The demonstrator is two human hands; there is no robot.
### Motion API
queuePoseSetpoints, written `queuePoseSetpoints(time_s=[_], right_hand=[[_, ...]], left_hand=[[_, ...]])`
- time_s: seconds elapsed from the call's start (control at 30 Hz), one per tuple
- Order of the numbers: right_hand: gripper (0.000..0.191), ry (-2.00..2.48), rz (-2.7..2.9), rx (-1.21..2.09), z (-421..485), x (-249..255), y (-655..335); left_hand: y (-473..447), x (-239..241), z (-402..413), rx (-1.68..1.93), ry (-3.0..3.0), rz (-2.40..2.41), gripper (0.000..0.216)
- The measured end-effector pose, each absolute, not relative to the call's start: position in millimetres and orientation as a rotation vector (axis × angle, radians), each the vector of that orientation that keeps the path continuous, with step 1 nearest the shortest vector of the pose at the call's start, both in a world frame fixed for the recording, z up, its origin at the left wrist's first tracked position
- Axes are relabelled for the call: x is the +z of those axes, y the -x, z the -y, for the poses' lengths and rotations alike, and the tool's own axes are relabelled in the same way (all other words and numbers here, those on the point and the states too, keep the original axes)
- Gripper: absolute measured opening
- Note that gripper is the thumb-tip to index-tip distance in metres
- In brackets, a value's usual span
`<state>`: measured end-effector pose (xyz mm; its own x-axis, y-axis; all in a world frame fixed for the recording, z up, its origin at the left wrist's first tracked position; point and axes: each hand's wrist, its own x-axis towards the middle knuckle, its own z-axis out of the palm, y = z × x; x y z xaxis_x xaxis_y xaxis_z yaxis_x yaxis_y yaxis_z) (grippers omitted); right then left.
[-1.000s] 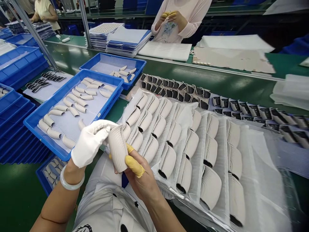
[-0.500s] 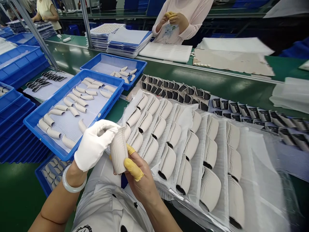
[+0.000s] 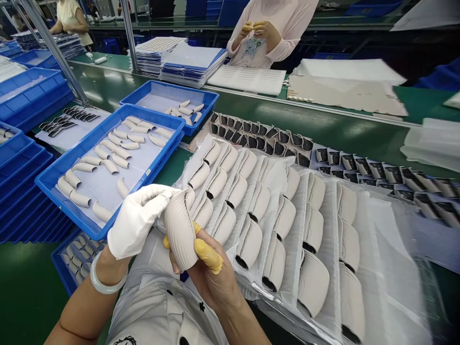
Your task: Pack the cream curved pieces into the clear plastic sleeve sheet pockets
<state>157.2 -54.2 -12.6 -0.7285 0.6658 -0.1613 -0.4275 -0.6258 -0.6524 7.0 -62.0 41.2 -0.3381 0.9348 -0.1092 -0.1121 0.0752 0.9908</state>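
I hold a pale ribbed curved shell part [image 3: 180, 228] upright between both hands above my lap. My left hand [image 3: 135, 220], in a white glove, pinches its upper edge. My right hand [image 3: 206, 268], with yellow finger cots on thumb and finger, grips its lower end. Just to the right lie rows of the same ribbed shell parts [image 3: 273, 225] on clear plastic sheeting. A blue tray [image 3: 53, 178] at the left holds several narrower curved ribbed pieces [image 3: 108, 153].
A second blue tray [image 3: 208, 98] stands behind the first, more blue trays are stacked at far left. Rows of small dark parts [image 3: 258, 134] lie beyond the shells. Across the green table a person in pink [image 3: 269, 33] handles something; white sheets and foam stacks lie there.
The part has tilted and dropped slightly in my hands; my right thumb has slid lower along it. My left hand still pinches the top.
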Motion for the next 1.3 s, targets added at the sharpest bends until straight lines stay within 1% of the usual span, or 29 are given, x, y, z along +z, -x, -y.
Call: queuePoseSetpoints(time_s=[0.1,0.17,0.23,0.37,0.53,0.7,0.9,1.0,1.13,1.2,1.3], right_hand=[[0.046,0.564,0.841,2.294,54,-11,-157],[0.050,0.626,0.917,2.218,55,-12,-157],[0.050,0.661,0.986,2.122,56,-14,-156],[0.051,0.659,0.999,2.073,58,-17,-156],[0.050,0.627,0.901,2.183,55,-14,-158],[0.042,0.551,0.809,2.243,52,-9,-156],[0.042,0.554,0.791,2.280,52,-11,-155],[0.045,0.563,0.826,2.266,53,-13,-156],[0.042,0.612,0.951,2.135,55,-15,-154],[0.040,0.602,0.989,2.071,57,-16,-153],[0.040,0.564,0.988,2.065,58,-17,-151]], left_hand=[[-7,42,61,1.435,-0.923,-1.530,0.016],[-9,42,60,1.437,-0.974,-1.650,0.009],[-10,43,59,1.443,-1.012,-1.727,0.005],[-10,39,57,1.471,-0.984,-1.602,0.003],[-4,31,60,1.502,-0.822,-1.320,0.012],[-1,30,63,1.449,-0.857,-1.321,0.015],[-3,34,61,1.445,-0.829,-1.334,0.017],[-4,36,60,1.437,-0.820,-1.375,0.016],[-9,36,57,1.508,-0.829,-1.528,0.005],[-12,35,56,1.543,-0.846,-1.572,0.007],[-14,34,54,1.573,-0.847,-1.499,0.008]])
